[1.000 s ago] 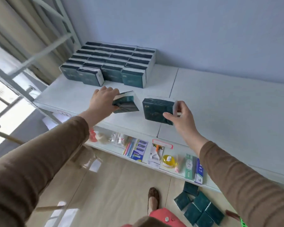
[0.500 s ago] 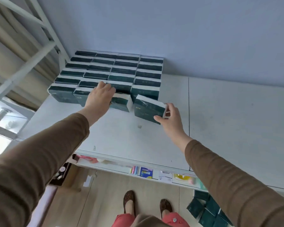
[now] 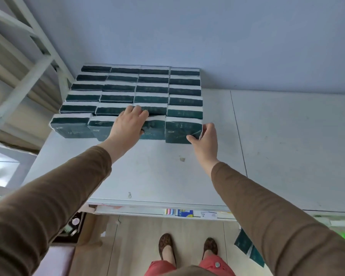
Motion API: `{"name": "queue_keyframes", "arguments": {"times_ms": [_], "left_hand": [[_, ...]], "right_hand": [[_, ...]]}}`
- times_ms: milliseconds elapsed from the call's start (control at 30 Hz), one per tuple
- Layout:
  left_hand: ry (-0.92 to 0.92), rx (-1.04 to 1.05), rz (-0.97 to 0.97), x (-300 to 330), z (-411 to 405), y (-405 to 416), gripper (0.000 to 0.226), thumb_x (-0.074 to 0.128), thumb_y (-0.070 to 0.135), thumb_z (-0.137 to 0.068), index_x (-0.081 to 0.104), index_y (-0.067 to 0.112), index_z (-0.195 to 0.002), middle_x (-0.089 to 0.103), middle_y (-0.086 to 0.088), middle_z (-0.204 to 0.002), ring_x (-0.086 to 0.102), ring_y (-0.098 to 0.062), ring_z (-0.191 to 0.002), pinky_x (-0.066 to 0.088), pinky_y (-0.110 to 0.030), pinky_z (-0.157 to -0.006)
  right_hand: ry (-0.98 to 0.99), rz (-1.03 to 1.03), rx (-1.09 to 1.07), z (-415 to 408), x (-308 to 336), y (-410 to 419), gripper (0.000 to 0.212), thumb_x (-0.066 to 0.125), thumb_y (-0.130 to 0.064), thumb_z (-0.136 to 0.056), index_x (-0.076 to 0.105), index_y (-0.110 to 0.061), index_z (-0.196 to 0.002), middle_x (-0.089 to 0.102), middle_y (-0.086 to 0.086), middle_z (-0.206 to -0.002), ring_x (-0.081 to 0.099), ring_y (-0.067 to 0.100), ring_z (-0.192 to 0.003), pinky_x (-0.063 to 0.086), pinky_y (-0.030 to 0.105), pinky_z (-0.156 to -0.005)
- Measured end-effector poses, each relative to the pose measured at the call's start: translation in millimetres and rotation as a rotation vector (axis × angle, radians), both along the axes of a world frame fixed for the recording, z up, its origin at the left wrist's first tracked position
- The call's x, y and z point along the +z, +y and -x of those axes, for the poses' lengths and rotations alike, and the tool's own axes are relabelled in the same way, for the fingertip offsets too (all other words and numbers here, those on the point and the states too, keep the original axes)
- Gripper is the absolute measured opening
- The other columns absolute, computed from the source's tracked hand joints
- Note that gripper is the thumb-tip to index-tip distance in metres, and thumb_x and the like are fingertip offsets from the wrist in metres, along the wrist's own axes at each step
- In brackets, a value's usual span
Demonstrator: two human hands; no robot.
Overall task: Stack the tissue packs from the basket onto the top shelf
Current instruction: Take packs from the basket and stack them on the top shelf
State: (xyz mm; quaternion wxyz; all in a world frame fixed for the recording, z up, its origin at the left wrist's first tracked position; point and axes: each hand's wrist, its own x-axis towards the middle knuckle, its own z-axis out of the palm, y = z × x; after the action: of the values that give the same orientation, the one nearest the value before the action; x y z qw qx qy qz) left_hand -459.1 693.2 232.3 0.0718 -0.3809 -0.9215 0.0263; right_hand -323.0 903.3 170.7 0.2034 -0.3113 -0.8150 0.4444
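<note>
Several dark green tissue packs (image 3: 139, 90) stand in tight rows at the back left of the white top shelf (image 3: 167, 172), against the wall. My left hand (image 3: 127, 127) grips a pack (image 3: 154, 128) in the front row, fingers curled over its top edge. My right hand (image 3: 204, 138) holds the rightmost front-row pack (image 3: 180, 130), thumb under its lower corner and fingers on its right side. Both packs sit on the shelf, flush with the row. More green packs (image 3: 246, 248) lie low at the right, partly hidden by my right sleeve.
A white metal frame (image 3: 28, 80) rises at the left beside the stack. The shelf's right half (image 3: 297, 146) is bare. Below the front edge, a lower shelf (image 3: 184, 213) shows small goods. My feet (image 3: 187, 250) stand on the wooden floor.
Both hands carried their packs from near the shelf's front edge back to the stack and set them into the front row. The view tilted downward over the shelf.
</note>
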Motion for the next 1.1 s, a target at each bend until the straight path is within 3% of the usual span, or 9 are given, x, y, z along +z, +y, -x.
{"name": "queue_keyframes", "arguments": {"times_ms": [133,300,400,567,767,1100], "left_hand": [[0.002,0.024,-0.002,4.5,-10.2,2.2,0.053,0.079,0.026,-0.078,0.047,0.013,-0.118,0.050,-0.006,-0.114,0.046,-0.026,-0.101,0.047,-0.039,-0.089],[-0.016,-0.066,-0.154,8.3,-62.1,31.7,0.056,0.077,0.029,-0.078,0.051,0.014,-0.125,0.053,-0.006,-0.118,0.047,-0.028,-0.107,0.045,-0.041,-0.092],[-0.077,-0.151,-0.204,3.4,-110.3,66.9,0.051,0.073,0.031,-0.082,0.053,0.014,-0.125,0.054,-0.004,-0.117,0.047,-0.027,-0.108,0.046,-0.040,-0.091],[-0.197,-0.303,-0.208,-17.5,-215.3,144.9,0.046,0.068,0.034,-0.086,0.055,0.018,-0.128,0.058,0.000,-0.119,0.049,-0.025,-0.111,0.044,-0.038,-0.093],[-0.277,-0.443,-0.199,-43.4,-371.2,247.2,0.045,0.068,0.034,-0.086,0.056,0.019,-0.127,0.058,0.000,-0.117,0.049,-0.025,-0.111,0.045,-0.039,-0.093],[-0.490,-0.604,-0.064,-95.4,-602.0,398.8,0.043,0.064,0.035,-0.087,0.054,0.024,-0.128,0.054,0.003,-0.127,0.044,-0.021,-0.121,0.044,-0.041,-0.098]], "right_hand": [[-0.044,0.030,0.071,-9.5,0.2,8.8,0.049,0.080,-0.022,-0.080,0.046,-0.015,-0.116,0.057,0.003,-0.110,0.058,0.021,-0.096,0.041,0.022,-0.071],[-0.091,-0.089,0.137,-59.3,10.5,33.8,0.051,0.075,-0.022,-0.084,0.048,-0.015,-0.126,0.053,0.002,-0.119,0.050,0.021,-0.111,0.045,0.033,-0.093],[-0.104,-0.168,0.133,-111.9,20.0,54.3,0.047,0.072,-0.020,-0.085,0.051,-0.016,-0.127,0.055,0.001,-0.121,0.049,0.019,-0.113,0.042,0.029,-0.093],[-0.165,-0.347,0.109,-235.9,27.7,98.6,0.041,0.067,-0.022,-0.090,0.052,-0.017,-0.127,0.056,-0.001,-0.123,0.049,0.020,-0.113,0.045,0.035,-0.095],[-0.247,-0.367,0.013,-420.0,16.0,167.3,0.035,0.064,-0.024,-0.091,0.055,-0.016,-0.124,0.057,0.002,-0.117,0.048,0.021,-0.110,0.042,0.036,-0.095],[-0.478,-0.160,-0.190,-691.4,-35.3,293.5,0.033,0.067,-0.022,-0.090,0.058,-0.016,-0.122,0.058,0.002,-0.118,0.050,0.022,-0.112,0.043,0.038,-0.096]]}}
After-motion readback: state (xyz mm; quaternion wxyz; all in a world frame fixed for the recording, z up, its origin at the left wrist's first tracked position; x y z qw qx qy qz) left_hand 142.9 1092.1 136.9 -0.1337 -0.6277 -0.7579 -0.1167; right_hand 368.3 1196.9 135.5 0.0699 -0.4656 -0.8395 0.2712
